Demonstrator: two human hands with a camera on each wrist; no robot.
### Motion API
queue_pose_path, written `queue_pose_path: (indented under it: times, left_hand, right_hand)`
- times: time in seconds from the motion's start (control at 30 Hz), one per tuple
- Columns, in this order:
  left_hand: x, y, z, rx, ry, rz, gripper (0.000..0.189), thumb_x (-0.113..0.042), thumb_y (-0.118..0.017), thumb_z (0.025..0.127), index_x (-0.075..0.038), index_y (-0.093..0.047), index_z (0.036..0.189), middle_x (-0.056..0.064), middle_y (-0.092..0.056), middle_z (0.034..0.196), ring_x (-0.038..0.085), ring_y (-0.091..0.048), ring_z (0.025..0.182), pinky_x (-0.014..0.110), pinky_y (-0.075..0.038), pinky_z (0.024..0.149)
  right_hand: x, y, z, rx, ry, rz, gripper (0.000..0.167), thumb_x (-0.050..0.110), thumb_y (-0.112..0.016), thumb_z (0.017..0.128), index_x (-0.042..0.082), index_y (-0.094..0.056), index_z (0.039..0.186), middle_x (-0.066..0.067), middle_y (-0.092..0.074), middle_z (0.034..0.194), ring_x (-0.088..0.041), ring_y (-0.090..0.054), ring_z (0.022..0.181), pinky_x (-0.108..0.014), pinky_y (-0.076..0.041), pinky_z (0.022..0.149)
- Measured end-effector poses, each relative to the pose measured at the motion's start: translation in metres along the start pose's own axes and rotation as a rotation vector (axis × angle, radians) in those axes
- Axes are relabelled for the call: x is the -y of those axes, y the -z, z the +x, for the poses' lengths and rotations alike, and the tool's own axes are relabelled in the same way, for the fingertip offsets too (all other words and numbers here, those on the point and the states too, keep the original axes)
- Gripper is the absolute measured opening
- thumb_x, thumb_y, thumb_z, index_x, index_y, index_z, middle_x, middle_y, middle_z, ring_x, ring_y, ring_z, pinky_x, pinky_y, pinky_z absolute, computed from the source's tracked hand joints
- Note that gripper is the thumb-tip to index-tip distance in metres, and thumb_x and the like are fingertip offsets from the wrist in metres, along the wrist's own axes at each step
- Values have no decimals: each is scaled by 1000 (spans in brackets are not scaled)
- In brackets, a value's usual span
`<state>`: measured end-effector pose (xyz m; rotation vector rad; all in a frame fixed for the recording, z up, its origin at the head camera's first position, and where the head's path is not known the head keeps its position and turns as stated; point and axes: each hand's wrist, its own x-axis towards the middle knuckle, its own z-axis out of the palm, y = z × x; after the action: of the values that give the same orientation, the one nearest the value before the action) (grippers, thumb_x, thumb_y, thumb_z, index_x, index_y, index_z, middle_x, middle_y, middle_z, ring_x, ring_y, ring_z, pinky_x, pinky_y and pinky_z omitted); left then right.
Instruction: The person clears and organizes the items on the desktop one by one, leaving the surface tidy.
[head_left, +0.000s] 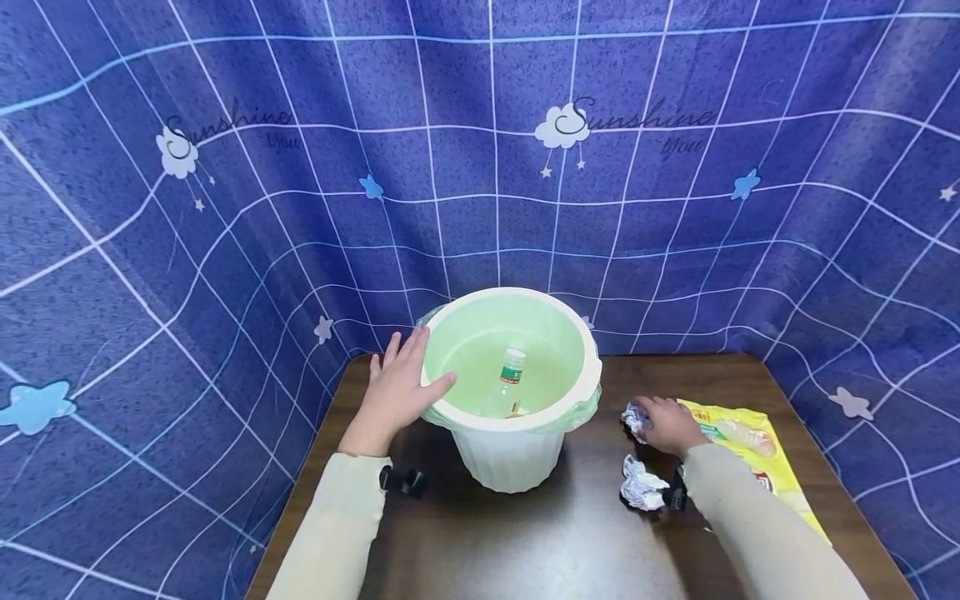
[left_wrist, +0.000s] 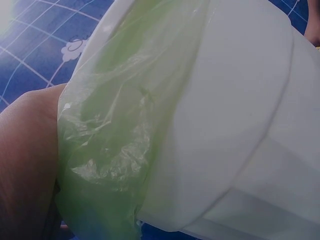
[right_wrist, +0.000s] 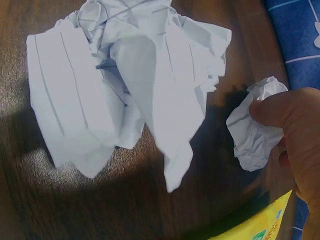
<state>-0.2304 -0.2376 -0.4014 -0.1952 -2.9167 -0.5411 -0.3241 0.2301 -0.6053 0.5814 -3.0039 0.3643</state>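
Observation:
A white trash bin with a pale green plastic liner folded over its rim stands on the table. Inside lies a clear bottle with a white cap and a green label. My left hand rests on the bin's left rim, fingers spread. At the right, my right hand pinches a crumpled paper ball between thumb and fingers, low over the table. Nearer to me lies a second, looser crumpled sheet of lined paper, close to the right wrist.
A yellow snack bag lies flat on the right, partly under the right forearm. The dark wooden table ends at a blue grid-patterned curtain at the back and sides.

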Motion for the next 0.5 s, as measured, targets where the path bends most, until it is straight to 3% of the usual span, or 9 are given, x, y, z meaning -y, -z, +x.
queue_pose_path:
  times: [0.27, 0.5]
  left_hand:
    - [0, 0, 0, -5, -1, 1, 95, -63, -57, 92, -10, -21, 162, 11, -24, 167, 41, -6, 154, 76, -6, 113]
    - [-2, 0, 0, -4, 4, 3, 94, -61, -58, 92, -10, -22, 162, 11, -24, 167, 40, -7, 154, 75, -7, 113]
  right_hand:
    - [-3, 2, 4, -23, 4, -1, 57, 27, -79, 77, 4, -62, 126, -22, -69, 112, -46, -63, 101, -62, -47, 88]
    - [-5, 20, 13, -65, 19, 27, 50, 32, -75, 76, 5, -65, 117, -16, -71, 100, -41, -65, 89, -61, -49, 80]
